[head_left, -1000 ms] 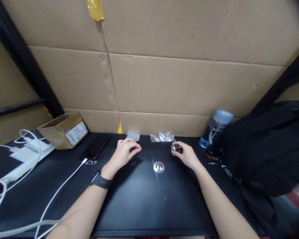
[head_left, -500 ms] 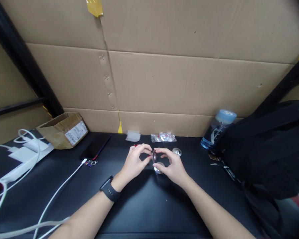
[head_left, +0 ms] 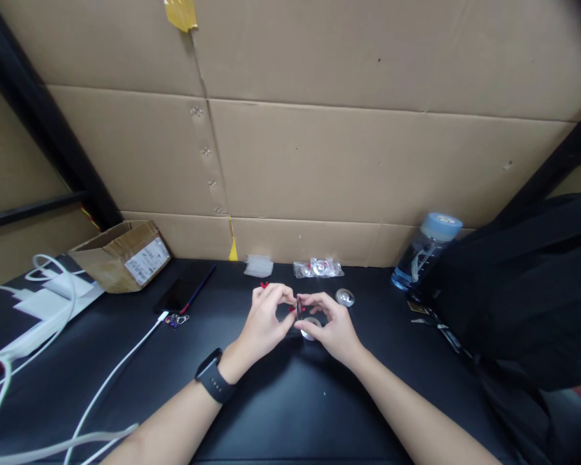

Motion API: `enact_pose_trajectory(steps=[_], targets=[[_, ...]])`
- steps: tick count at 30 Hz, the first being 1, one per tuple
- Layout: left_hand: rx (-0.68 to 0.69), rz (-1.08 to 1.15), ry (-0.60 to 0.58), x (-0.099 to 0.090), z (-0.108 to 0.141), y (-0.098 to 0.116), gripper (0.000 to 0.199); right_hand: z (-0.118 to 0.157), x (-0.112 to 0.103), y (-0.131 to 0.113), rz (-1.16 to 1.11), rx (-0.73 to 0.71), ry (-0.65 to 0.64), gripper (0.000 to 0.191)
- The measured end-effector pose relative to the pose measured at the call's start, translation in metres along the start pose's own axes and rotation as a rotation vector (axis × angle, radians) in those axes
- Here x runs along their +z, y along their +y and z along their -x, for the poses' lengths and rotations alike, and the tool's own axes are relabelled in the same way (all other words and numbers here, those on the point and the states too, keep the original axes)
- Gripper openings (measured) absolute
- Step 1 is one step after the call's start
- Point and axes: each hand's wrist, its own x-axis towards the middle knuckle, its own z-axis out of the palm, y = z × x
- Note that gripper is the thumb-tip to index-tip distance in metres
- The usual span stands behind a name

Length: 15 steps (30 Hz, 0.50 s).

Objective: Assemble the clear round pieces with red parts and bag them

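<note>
Between my two hands a small dark round disc (head_left: 299, 309) stands on edge, tilted nearly side-on to me. My left hand (head_left: 270, 316) closes thumb and fingers on its left side. From the right, my right hand (head_left: 333, 325) pinches the same disc by its rim. Beneath the right fingers a clear, shiny round piece (head_left: 311, 329) lies on the black table, partly covered. Another clear domed piece (head_left: 345, 298) lies just beyond my right hand. Small red bits (head_left: 264, 285) show behind the left fingers; their kind is unclear.
Shiny plastic packets (head_left: 318, 268) and a whitish packet (head_left: 258, 265) lie along the cardboard wall (head_left: 295, 161). A phone (head_left: 185, 287), an open carton (head_left: 121, 255) and white cables (head_left: 116, 371) are on the left. A water bottle (head_left: 423, 252) and black bag (head_left: 523, 290) stand right.
The disc has turned more edge-on, and my left fingers have come closer against it. Both hands stay in nearly the same place; the view has shifted slightly.
</note>
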Motion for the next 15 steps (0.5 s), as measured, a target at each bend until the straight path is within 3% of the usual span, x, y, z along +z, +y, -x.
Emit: enact_pose_trajectory(steps=[3,11,15], targets=[[0.040,-0.070,0.035,0.000,0.000,-0.001,0.014,0.000,-0.002,-0.001,0.003,0.037,-0.052,0.021],[0.033,-0.124,0.045,0.000,-0.002,-0.004,0.008,-0.018,-0.006,-0.001,0.144,-0.063,-0.141,0.021],[0.021,-0.049,0.008,-0.006,-0.002,0.001,0.022,-0.017,-0.009,0.002,0.268,-0.104,-0.136,0.016]])
